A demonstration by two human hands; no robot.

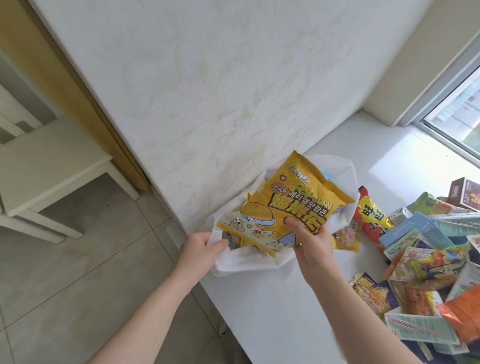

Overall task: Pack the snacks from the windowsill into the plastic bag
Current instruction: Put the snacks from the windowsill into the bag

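Looking down through the head camera, we see our right hand [311, 242] gripping a yellow popcorn bag [288, 207] near its lower corner, with the thumb pressed on the printed front and the fingers curled behind. The popcorn bag lies tilted across the open mouth of the white plastic bag [245, 263]. Its top points toward the wall [184, 66], and we cannot tell how far in it sits. Our left hand [201, 249] pinches the plastic bag's near rim between thumb and fingers. The plastic bag rests on the left end of the white windowsill [281, 311], against the wall, and edges of other packets show inside it.

To the right a heap of snacks [431, 250] covers the sill. A red packet [371, 215] lies just beside the plastic bag, a brown box [474, 196] sits toward the window [476, 112], and an orange packet [467, 311] lies nearer us. A pale chair [46, 164] stands on the tiled floor [73, 270] to the left.
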